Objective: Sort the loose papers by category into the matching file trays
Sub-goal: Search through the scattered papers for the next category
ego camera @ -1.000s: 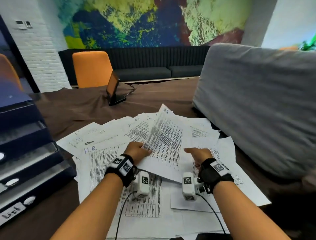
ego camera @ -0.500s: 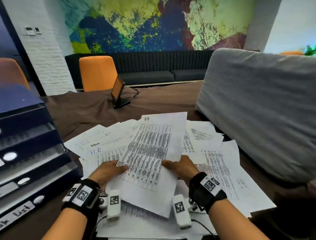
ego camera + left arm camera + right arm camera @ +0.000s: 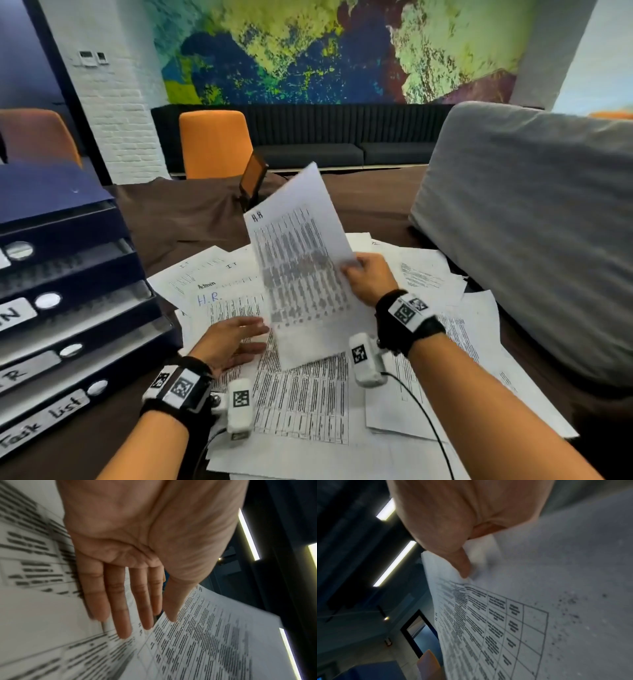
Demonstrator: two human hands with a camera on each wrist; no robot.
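in the head view your right hand (image 3: 368, 279) pinches the right edge of a printed sheet (image 3: 301, 270) headed "h.r", lifted and tilted at frame centre above the loose papers (image 3: 308, 404) spread over the brown table (image 3: 191, 216). your left hand (image 3: 229, 344), lower centre-left, has its fingers straight and holds nothing, just left of the sheet's bottom edge. the stacked file trays (image 3: 68, 308) stand at the left edge.

in the left wrist view the left hand (image 3: 130, 563) shows straight, spread fingers over the papers.

in the right wrist view the thumb (image 3: 462, 562) presses on the sheet's (image 3: 513, 615) edge.
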